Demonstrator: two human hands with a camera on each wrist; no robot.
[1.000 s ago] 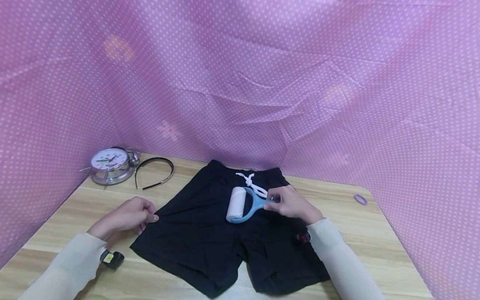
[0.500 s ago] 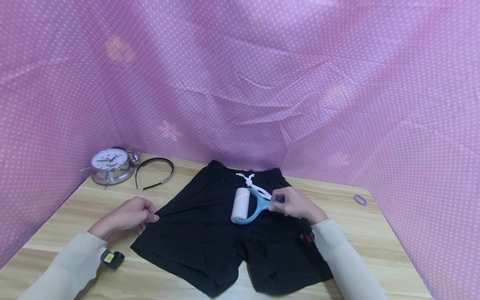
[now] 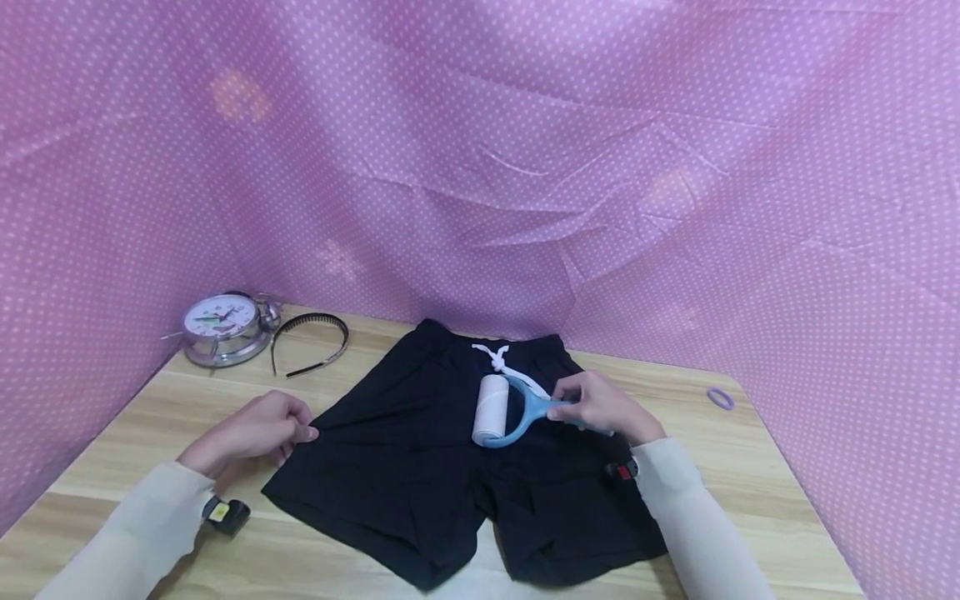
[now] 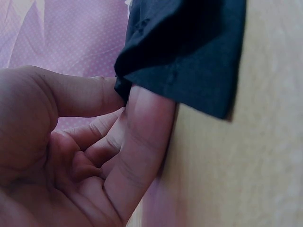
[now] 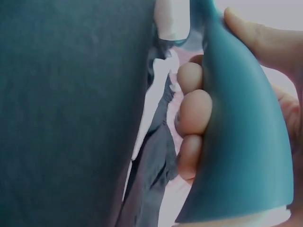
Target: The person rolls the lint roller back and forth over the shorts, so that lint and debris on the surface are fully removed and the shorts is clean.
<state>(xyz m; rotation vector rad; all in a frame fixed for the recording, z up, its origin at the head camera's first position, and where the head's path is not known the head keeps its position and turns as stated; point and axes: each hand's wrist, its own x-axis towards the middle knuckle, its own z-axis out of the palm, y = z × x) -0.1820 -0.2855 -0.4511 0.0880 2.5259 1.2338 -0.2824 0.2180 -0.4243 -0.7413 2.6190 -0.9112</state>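
Black shorts (image 3: 390,467) with a white drawstring (image 3: 498,358) lie spread on the wooden table, waistband at the far side. My left hand (image 3: 258,429) pinches the left side edge of the shorts between thumb and index finger; the left wrist view shows the cloth (image 4: 189,71) caught there. In my right hand (image 3: 600,407) is the blue handle of a lint roller (image 3: 491,410), fingers curled round the handle (image 5: 241,127) in the right wrist view. The white roll overlaps the middle of the shorts, just below the drawstring.
A silver alarm clock (image 3: 221,327) lies tilted back at the far left, beside a black toothed headband (image 3: 309,343). Toward the right edge of the table (image 3: 750,500) is a small purple ring (image 3: 720,398). A pink dotted cloth (image 3: 480,167) hangs behind and at both sides.
My right hand has drawn the lint roller to the right across the shorts, in a short stroke. My left hand keeps its pinch on the edge in the same place.
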